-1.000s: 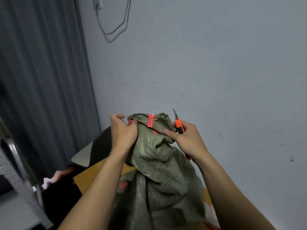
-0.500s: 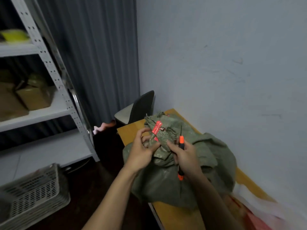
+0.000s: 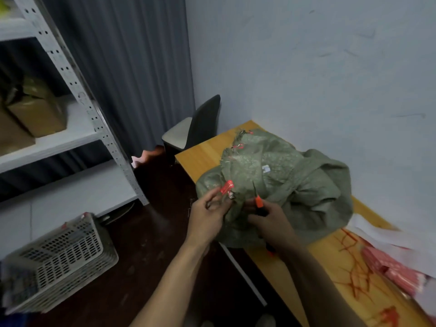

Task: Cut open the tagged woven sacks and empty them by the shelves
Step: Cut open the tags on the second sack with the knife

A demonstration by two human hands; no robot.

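A green woven sack [image 3: 295,185] lies crumpled on the wooden table [image 3: 205,149] against the wall. A red tag [image 3: 227,187] hangs at its bunched neck near the table's front edge. My left hand [image 3: 207,218] pinches the sack's neck just below the tag. My right hand [image 3: 269,218] holds an orange-handled cutter [image 3: 259,201] with its thin blade pointing up into the fabric beside the tag. More red tags show at the sack's far end [image 3: 238,146].
White metal shelves [image 3: 77,135] with brown parcels [image 3: 35,109] stand at the left. A grey plastic basket [image 3: 63,258] sits on the dark floor below them. A dark chair [image 3: 200,123] stands behind the table. Red and white packets [image 3: 389,260] lie at the table's near right.
The sack, held up in front of the wall a second ago, now rests on the table. My view has dropped and swung left; both hands stay at the tagged neck.
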